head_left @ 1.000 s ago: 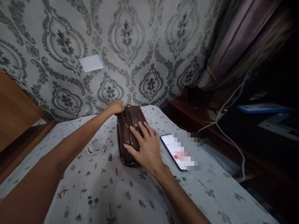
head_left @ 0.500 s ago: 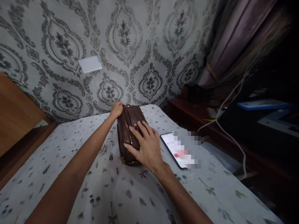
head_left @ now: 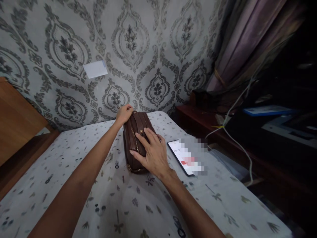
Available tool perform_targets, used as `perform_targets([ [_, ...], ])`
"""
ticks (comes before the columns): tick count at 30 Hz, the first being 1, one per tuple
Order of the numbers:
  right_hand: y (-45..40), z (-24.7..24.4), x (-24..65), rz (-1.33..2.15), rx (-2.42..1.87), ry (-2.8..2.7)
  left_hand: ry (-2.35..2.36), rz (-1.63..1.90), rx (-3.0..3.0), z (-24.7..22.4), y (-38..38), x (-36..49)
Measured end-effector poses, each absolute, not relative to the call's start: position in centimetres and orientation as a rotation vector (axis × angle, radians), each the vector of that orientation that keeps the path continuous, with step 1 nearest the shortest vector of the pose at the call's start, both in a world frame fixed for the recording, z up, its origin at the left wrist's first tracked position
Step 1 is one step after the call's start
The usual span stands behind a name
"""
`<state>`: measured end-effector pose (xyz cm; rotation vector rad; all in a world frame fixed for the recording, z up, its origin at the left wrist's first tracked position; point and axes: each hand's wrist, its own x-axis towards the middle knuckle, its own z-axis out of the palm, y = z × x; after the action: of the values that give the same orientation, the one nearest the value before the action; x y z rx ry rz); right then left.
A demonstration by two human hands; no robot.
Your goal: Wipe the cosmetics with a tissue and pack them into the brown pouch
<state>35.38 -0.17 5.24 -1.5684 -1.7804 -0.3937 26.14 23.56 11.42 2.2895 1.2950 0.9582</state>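
Observation:
A brown leather bag (head_left: 132,140) with gold zippers and studs lies on the patterned bedsheet in front of me. My right hand (head_left: 152,152) rests on its top and right side, with fingers spread out across the zipper and strap. At the far left corner of the bag is my left hand (head_left: 124,114), its fingers bent together in a pinch. What those fingertips hold is too small and partly hidden to make out. The zipper on the left of the bag's top looks closed along the part I can see.
A phone (head_left: 177,155) with a lit, partly blurred screen lies to the right of the bag. Patterned wallpaper (head_left: 158,87) rises behind the bed. Wooden furniture (head_left: 19,122) stands at the left. On the right are a dark red shelf (head_left: 184,114) and a white cable (head_left: 244,148).
My left hand has shifted slightly upward at the bag's far corner. The right hand stays spread on the bag. The view has turned slightly.

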Motion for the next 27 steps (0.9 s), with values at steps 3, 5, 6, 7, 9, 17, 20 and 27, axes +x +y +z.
perform_targets([
  [3,-0.2,5.3,35.4,-0.385,-1.566,-1.78,1.112,0.854,2.439,12.5,22.6,26.9],
  [5,-0.2,5.4,35.4,-0.373,-1.567,-1.779,1.032,0.759,2.509,12.7,22.1,27.4],
  [6,-0.3,5.5,35.4,-0.365,-1.568,-1.778,1.013,0.72,2.535,12.7,22.0,27.5],
  [7,-0.3,5.6,35.4,-0.358,-1.567,-1.776,1.009,0.692,2.555,12.6,21.9,27.6],
  [9,-0.3,5.7,35.4,-0.349,-1.566,-1.772,1.033,0.662,2.583,12.5,21.9,27.7],
  [17,-0.4,5.8,35.3,-0.332,-1.577,-1.782,1.103,0.578,2.648,12.8,21.7,27.8],
  [20,-0.4,5.8,35.3,-0.344,-1.601,-1.787,1.057,0.541,2.645,13.1,20.9,27.5],
  [27,-0.1,5.4,35.4,-0.313,-1.628,-1.81,1.008,0.196,2.825,13.9,18.5,26.8],
])
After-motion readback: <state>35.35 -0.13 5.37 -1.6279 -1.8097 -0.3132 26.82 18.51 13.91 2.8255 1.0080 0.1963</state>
